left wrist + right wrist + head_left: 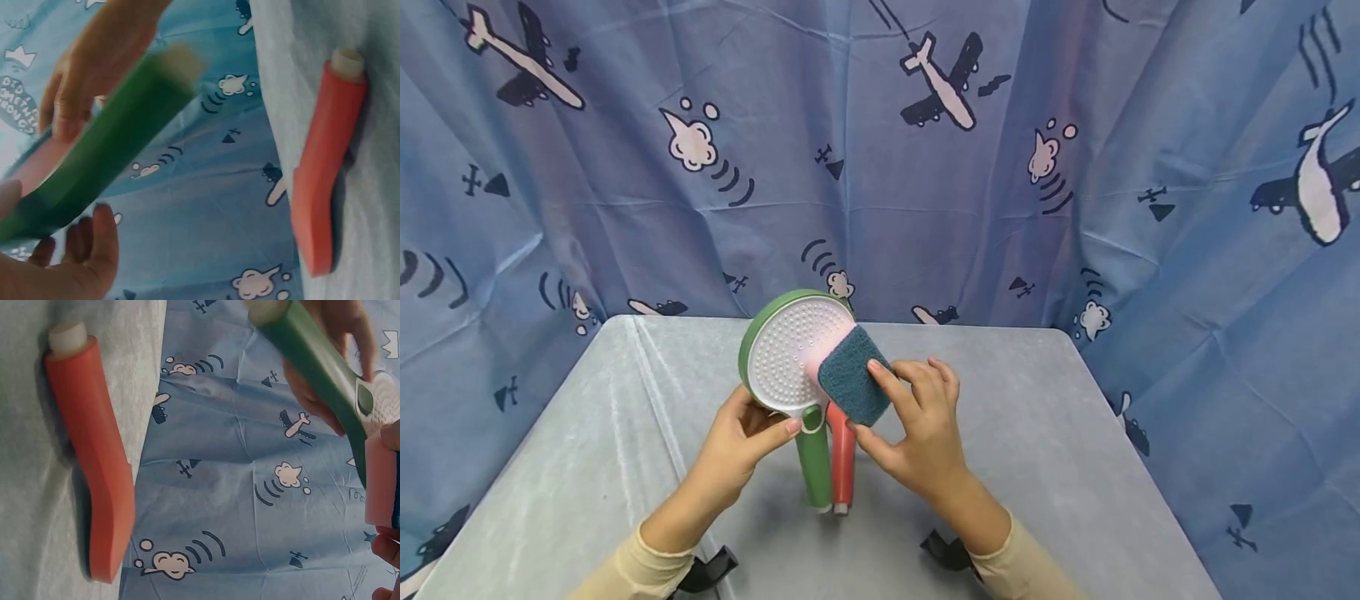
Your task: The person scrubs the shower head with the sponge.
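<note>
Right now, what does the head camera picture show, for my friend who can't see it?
A left hand holds a round green-rimmed white shower head upright while a right hand presses a dark teal and pink sponge against it. A red plastic handle lies behind, on a grey table.

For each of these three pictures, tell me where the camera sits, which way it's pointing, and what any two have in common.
Head: worn on the head, looking forward and down at the table; shows the left hand holding the green shower head and the right hand pressing a sponge to it.
Left wrist: under the left hand, looking along the green handle.
Right wrist: beside the sponge, looking toward the left hand.
Both wrist views share the red handle on the table.
</note>
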Motion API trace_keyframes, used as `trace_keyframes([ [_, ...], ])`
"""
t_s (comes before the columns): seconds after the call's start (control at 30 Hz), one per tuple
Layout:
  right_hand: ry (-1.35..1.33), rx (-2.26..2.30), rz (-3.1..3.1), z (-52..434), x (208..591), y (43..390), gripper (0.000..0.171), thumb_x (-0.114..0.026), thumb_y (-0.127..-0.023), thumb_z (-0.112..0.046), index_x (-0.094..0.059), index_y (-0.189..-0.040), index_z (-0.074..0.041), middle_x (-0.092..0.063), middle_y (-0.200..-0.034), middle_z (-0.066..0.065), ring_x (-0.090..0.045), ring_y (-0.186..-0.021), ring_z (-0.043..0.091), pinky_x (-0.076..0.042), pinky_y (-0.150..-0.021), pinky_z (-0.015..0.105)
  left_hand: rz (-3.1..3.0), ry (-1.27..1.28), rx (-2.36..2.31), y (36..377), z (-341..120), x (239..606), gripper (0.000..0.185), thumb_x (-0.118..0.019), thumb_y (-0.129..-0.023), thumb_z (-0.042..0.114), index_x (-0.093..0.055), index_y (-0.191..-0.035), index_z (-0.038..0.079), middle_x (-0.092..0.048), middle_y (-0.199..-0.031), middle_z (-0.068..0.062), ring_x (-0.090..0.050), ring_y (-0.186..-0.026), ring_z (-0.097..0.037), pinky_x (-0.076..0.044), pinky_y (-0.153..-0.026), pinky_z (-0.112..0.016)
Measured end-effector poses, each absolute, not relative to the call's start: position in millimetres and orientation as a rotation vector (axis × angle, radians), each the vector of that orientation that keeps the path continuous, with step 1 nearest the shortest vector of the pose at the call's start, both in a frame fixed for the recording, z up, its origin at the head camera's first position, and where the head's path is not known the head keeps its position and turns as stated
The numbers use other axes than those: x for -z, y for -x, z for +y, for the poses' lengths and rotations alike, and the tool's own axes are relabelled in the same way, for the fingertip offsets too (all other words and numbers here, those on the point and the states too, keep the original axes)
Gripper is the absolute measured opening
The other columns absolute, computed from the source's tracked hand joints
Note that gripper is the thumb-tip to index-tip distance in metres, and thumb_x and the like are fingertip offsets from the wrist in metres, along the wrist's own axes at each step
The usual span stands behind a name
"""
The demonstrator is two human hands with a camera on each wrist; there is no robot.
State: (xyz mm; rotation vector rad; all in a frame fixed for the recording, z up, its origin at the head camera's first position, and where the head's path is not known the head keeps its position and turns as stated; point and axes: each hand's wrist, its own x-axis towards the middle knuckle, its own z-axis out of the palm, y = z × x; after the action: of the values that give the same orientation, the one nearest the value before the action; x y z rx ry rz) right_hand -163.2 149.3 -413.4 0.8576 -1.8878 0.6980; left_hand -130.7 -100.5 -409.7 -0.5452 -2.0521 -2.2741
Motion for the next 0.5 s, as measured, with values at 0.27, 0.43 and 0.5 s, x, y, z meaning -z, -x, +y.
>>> trace_keyframes([
  [0.27, -0.901, -0.561, -1.934, 150.2, 414.1, 160.5, 0.072, -0.086, -0.074, -0.032, -0.062, -0.14, -0.017, -0.061, -0.117, 0.012, -0.057, -0.106, 0.031, -0.034, -0.103, 0.068, -2.105, 0.561, 2.282, 130.4, -103.6, 400.2, 0.056, -0.062, -0.094, -0.001, -0.04, -0.144, -0.012, -0.066, -0.125, -0.001, -0.065, -0.107, -0.01, -0.056, -0.089, -0.023],
  [0.43, -0.92, -0.526, -1.949, 150.6, 412.3, 159.6, 0.076, -0.088, -0.068, -0.029, -0.064, -0.139, -0.02, -0.062, -0.118, 0.011, -0.058, -0.108, 0.03, -0.035, -0.102, 0.067, -2.18, 0.587, 2.28, 130.6, -107.7, 400.3, 0.05, -0.06, -0.095, 0.001, -0.044, -0.138, -0.019, -0.069, -0.119, -0.01, -0.067, -0.101, -0.009, -0.057, -0.085, -0.023],
  [0.5, -0.931, -0.504, -1.957, 150.0, 412.3, 159.8, 0.075, -0.087, -0.068, -0.03, -0.064, -0.139, -0.02, -0.062, -0.118, 0.01, -0.057, -0.108, 0.03, -0.036, -0.101, 0.067, -2.219, 0.547, 2.263, 130.8, -108.0, 401.0, 0.051, -0.063, -0.093, 0.001, -0.046, -0.136, -0.02, -0.068, -0.12, -0.019, -0.067, -0.099, -0.009, -0.057, -0.084, -0.023],
])
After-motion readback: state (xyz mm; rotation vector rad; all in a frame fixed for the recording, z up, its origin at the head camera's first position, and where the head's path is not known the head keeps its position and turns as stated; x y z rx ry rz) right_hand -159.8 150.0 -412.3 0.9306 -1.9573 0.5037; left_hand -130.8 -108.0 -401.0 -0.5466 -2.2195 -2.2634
